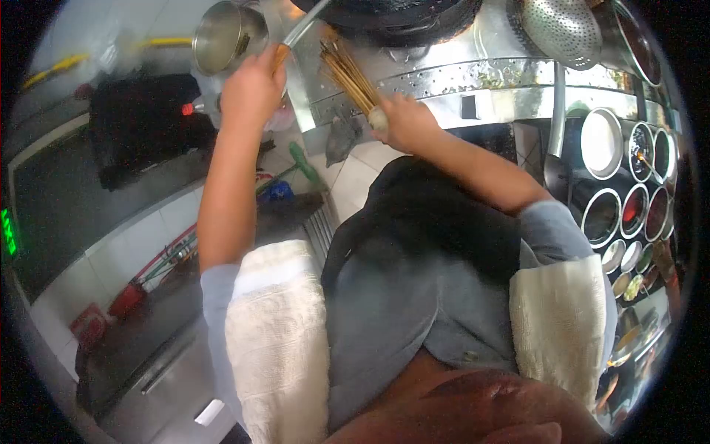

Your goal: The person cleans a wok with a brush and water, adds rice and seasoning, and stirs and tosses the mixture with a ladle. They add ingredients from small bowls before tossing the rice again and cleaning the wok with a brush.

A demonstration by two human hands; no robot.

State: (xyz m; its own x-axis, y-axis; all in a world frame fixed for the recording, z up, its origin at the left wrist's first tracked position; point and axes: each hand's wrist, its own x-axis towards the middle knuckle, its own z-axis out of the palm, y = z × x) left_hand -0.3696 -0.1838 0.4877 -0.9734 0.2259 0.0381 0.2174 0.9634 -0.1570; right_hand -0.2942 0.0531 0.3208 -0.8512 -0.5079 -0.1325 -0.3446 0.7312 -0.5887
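Note:
My left hand (254, 87) is closed around the wooden end of a long-handled metal cooking tool (305, 22). The tool's shaft runs up past the top edge, so its head is out of view. My right hand (408, 124) grips a bamboo wok brush (353, 80) by its pale bound end. The brush's bristles point up and left over the steel stove top (444, 83). Just beyond them sits a large dark wok (399, 22), partly cut off by the top edge.
A perforated strainer (563, 33) rests at the upper right, near a metal pot (637, 44). Below it are several round containers of seasonings (603, 144). At the upper left stands a steel bowl (222, 38). A red-capped bottle (194, 109) is near my left forearm.

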